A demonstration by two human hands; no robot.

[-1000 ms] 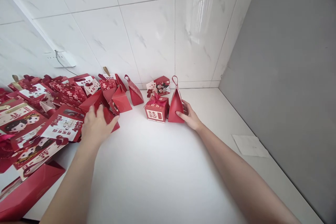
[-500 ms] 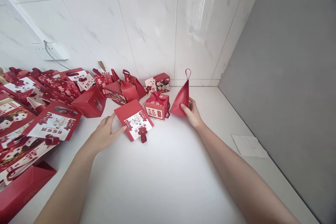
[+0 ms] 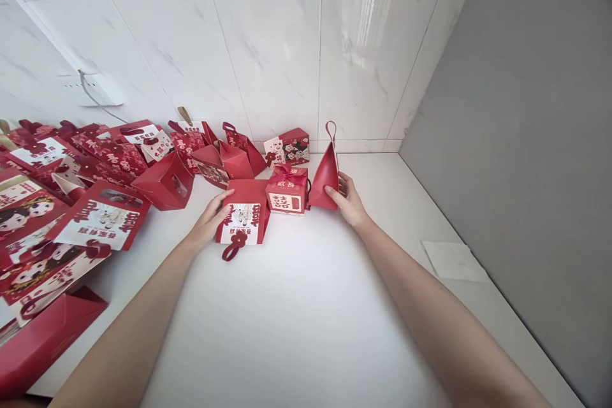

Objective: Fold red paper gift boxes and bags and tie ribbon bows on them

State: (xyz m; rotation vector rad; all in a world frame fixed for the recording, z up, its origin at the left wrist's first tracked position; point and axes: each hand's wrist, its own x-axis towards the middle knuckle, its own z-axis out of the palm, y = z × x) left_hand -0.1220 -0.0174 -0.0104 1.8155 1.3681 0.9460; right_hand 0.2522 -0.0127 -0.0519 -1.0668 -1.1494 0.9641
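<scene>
Red card, prob. light, stiff but dentable. My L hand point(image 3: 207, 220) pinches L box point(image 3: 245, 211) by its left edge, beside cube point(image 3: 287, 190); R hand point(image 3: 349, 202) grips R box point(image 3: 324, 182) low, thumb in front. Best hold: low edges, gently.

White marbled tiles point(image 3: 268, 44) cover the wall point(image 3: 363, 70), where a socket plate point(image 3: 106, 95) with a grey cord point(image 3: 99, 104) sits low at left. A white sheet point(image 3: 454, 261) lies on the table point(image 3: 296, 331) near a grey panel point(image 3: 526, 108).
</scene>
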